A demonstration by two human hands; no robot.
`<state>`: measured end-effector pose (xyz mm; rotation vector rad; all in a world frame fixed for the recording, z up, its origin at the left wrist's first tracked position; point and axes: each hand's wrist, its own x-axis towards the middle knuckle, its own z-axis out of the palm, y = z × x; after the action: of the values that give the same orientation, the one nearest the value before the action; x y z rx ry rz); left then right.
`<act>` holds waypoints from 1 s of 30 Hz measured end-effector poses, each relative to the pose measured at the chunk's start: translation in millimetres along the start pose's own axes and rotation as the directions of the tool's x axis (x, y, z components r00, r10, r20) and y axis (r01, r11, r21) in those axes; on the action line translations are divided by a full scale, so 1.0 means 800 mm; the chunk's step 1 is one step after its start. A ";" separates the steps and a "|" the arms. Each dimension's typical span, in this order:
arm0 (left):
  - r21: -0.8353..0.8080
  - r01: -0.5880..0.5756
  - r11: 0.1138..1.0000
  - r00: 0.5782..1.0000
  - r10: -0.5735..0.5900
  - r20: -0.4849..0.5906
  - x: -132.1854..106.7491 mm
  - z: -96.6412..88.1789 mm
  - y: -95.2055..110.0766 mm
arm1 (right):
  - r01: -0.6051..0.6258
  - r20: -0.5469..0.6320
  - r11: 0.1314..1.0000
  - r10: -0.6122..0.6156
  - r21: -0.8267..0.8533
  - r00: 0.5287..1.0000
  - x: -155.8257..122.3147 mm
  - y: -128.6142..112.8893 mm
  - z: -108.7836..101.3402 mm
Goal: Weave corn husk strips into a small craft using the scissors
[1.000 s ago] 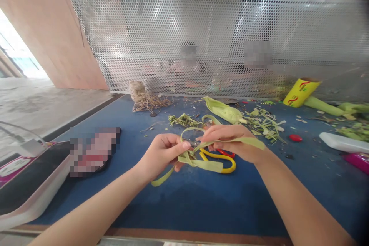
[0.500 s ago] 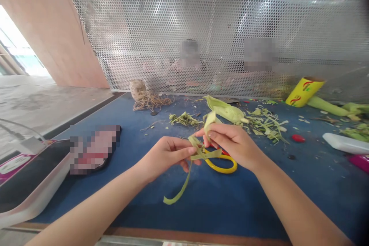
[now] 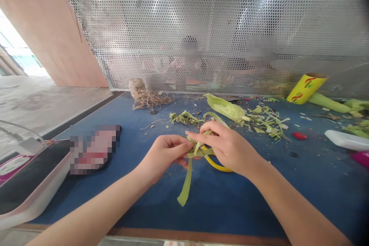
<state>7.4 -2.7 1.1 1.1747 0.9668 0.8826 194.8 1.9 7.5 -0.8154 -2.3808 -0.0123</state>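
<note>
Both my hands meet over the middle of the blue table (image 3: 236,203). My left hand (image 3: 164,154) pinches a knot of green leaf strips (image 3: 197,149). One long strip (image 3: 186,184) hangs down from it toward me. My right hand (image 3: 227,146) is closed on the same strips from the right, with a loop of leaf curving over its fingers. Yellow-handled scissors (image 3: 217,166) lie on the table just under my right hand, mostly hidden by it.
A corn husk (image 3: 226,109) and leaf scraps (image 3: 268,121) lie behind my hands. A twine bundle (image 3: 148,100) sits at the back left, a yellow roll (image 3: 305,88) at the back right. A scale (image 3: 31,184) stands at the left, a perforated metal screen (image 3: 201,38) behind with people beyond.
My right hand has wound the strip round the bundle and come closer to the left hand. The hanging strip has swung from the left to straight down. The red part of the scissors is now hidden.
</note>
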 end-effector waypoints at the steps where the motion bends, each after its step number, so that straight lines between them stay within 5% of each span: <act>1: -0.003 -0.002 1.000 1.000 0.002 -0.004 0.000 0.000 0.000 | 0.008 0.025 1.000 -0.008 -0.010 1.000 0.000 0.000 -0.001; 4: -0.007 -0.026 1.000 1.000 0.026 -0.005 -0.001 -0.002 0.001 | 0.066 0.045 0.998 -0.065 -0.026 0.997 0.001 -0.002 -0.003; 13: 0.020 0.000 1.000 1.000 0.000 -0.015 0.000 -0.002 0.001 | 0.112 -0.151 0.982 -0.135 -0.150 0.979 0.003 -0.004 0.001; 20: -0.028 -0.011 1.000 0.999 0.010 -0.043 0.000 0.001 0.002 | -0.043 -0.199 0.997 0.056 0.067 0.978 0.007 -0.010 0.006; 26: -0.146 0.066 0.987 0.998 -0.066 0.008 0.002 -0.001 0.000 | 0.052 -0.262 0.972 -0.114 -0.230 0.958 0.005 -0.010 0.011; 30: -0.187 0.086 0.979 0.996 -0.086 0.011 0.003 0.000 0.001 | 0.165 -0.188 0.932 -0.234 -0.323 0.954 0.003 -0.010 0.006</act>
<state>8.0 -0.6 2.0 0.9668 0.9051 0.8824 185.7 -2.4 6.4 -0.6617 -2.2628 -0.5407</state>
